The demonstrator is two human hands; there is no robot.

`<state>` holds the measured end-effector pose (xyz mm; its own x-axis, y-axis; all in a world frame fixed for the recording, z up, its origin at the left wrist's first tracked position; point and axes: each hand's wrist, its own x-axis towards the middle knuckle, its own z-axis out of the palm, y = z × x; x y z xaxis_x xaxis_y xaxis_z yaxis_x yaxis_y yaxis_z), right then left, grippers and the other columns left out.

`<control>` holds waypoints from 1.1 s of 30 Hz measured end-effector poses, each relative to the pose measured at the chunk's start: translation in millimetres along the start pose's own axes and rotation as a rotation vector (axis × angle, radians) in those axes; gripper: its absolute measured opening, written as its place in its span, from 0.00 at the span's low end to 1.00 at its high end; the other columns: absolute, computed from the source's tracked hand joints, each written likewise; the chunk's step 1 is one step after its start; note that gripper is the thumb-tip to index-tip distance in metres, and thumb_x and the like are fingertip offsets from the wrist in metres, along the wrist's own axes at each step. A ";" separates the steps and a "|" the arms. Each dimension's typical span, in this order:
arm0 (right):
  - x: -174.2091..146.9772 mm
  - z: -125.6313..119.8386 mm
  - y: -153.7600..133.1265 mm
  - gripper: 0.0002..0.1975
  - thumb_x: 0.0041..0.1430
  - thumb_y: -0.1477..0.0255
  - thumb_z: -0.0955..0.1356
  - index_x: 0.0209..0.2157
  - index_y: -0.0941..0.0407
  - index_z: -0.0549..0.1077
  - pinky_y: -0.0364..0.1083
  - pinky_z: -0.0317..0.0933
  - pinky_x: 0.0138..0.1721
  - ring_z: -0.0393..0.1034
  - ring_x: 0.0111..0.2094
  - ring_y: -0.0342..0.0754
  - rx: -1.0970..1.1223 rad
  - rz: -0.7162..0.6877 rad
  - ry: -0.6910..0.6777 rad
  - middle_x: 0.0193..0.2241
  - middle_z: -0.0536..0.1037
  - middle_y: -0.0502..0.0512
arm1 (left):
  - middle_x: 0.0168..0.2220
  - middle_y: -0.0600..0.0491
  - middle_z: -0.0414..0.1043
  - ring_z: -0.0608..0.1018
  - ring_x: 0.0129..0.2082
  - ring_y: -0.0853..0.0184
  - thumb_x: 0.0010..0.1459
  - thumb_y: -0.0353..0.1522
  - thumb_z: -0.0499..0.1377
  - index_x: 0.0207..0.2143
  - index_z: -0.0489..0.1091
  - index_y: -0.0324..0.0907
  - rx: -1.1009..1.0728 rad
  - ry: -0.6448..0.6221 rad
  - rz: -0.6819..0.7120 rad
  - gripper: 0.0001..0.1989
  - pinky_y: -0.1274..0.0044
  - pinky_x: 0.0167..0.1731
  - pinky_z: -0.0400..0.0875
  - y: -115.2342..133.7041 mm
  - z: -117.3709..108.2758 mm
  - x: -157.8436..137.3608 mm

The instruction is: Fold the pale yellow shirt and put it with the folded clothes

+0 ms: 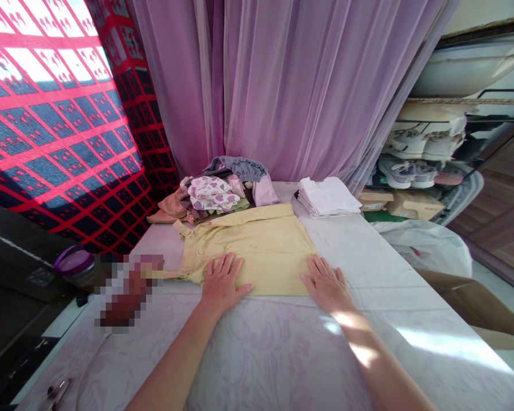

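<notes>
A yellow buttoned garment with shoulder straps [261,240] lies spread sideways on the pale patterned bed cover [274,348], its straps toward the left. My left hand [223,282] rests flat on its near edge, left of the middle, with the fingers spread. At the near right corner, my right hand [328,281] lies flat, its fingertips on the cloth's edge. Neither hand grips anything. Behind the garment sits a loose heap of clothes [214,193], among them a white piece with purple hearts. To the right of that heap is a folded white stack [328,197].
A purple curtain [291,85] hangs behind the bed, and a red-and-black patterned cloth [68,131] covers the left side. Shoes [411,171] stand on a rack at right, above a white plastic bag [424,242] and a cardboard box [475,302]. A cable [88,362] runs at the left.
</notes>
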<state>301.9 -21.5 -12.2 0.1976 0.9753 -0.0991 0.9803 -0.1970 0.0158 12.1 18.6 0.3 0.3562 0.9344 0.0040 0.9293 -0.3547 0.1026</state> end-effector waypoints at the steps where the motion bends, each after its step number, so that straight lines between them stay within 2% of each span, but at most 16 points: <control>1: -0.4 -2.9 -2.8 0.29 0.68 0.61 0.51 0.67 0.57 0.54 0.64 0.39 0.65 0.42 0.68 0.55 -0.002 0.017 -0.003 0.68 0.49 0.59 | 0.69 0.50 0.48 0.51 0.68 0.54 0.58 0.57 0.48 0.66 0.54 0.49 -0.001 0.001 0.000 0.39 0.56 0.65 0.41 0.3 -0.4 0.0; 4: -0.5 -15.6 -24.7 0.29 0.68 0.63 0.52 0.66 0.60 0.54 0.64 0.36 0.65 0.40 0.69 0.55 0.011 0.012 0.017 0.69 0.48 0.60 | 0.69 0.50 0.48 0.51 0.68 0.54 0.58 0.57 0.48 0.66 0.55 0.49 -0.007 0.000 0.002 0.39 0.55 0.65 0.41 1.1 -1.6 -0.2; 7: 2.5 -25.1 -63.4 0.28 0.68 0.65 0.53 0.67 0.59 0.54 0.63 0.33 0.66 0.39 0.69 0.54 0.091 -0.118 0.047 0.69 0.49 0.59 | 0.69 0.49 0.48 0.51 0.68 0.54 0.58 0.57 0.48 0.66 0.55 0.48 -0.009 -0.004 0.004 0.39 0.55 0.65 0.40 1.8 -3.0 -0.8; 11: 9.7 -21.3 -109.9 0.27 0.68 0.66 0.53 0.66 0.56 0.55 0.62 0.34 0.66 0.41 0.68 0.52 0.210 -0.304 0.062 0.68 0.50 0.57 | 0.69 0.48 0.50 0.52 0.68 0.53 0.58 0.57 0.49 0.65 0.55 0.48 0.001 -0.004 0.011 0.38 0.55 0.65 0.41 2.2 -5.0 -1.8; 14: 12.3 -14.6 -119.3 0.27 0.68 0.65 0.53 0.66 0.54 0.56 0.62 0.36 0.65 0.42 0.68 0.52 0.230 -0.349 0.058 0.68 0.52 0.58 | 0.69 0.48 0.50 0.52 0.68 0.53 0.58 0.56 0.49 0.65 0.55 0.48 0.006 -0.006 0.016 0.38 0.56 0.65 0.41 2.0 -5.5 -2.1; 19: 10.6 -14.5 -96.0 0.29 0.68 0.60 0.53 0.66 0.56 0.55 0.61 0.36 0.65 0.40 0.68 0.53 0.188 -0.343 0.023 0.68 0.50 0.59 | 0.69 0.48 0.49 0.52 0.68 0.53 0.58 0.55 0.50 0.65 0.56 0.47 0.011 0.009 0.016 0.38 0.55 0.64 0.41 1.7 -4.5 -1.2; 29: 13.5 -7.5 -19.0 0.30 0.68 0.58 0.51 0.67 0.56 0.54 0.59 0.37 0.66 0.39 0.69 0.53 0.081 -0.196 0.034 0.69 0.48 0.59 | 0.69 0.49 0.48 0.51 0.68 0.52 0.59 0.55 0.49 0.66 0.55 0.48 0.035 -0.006 0.009 0.37 0.55 0.64 0.41 0.6 -3.3 0.3; 33: 14.6 -3.4 -5.2 0.30 0.68 0.58 0.52 0.67 0.55 0.54 0.58 0.38 0.66 0.39 0.69 0.53 0.075 -0.154 0.041 0.69 0.48 0.59 | 0.70 0.48 0.46 0.50 0.69 0.53 0.59 0.55 0.49 0.66 0.53 0.46 0.052 -0.040 -0.005 0.39 0.56 0.65 0.42 1.9 -6.8 0.4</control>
<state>299.7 -5.9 -10.3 0.0466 0.9975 -0.0540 0.9962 -0.0504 -0.0712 13.3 18.5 7.3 0.3544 0.9344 -0.0358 0.9344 -0.3525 0.0502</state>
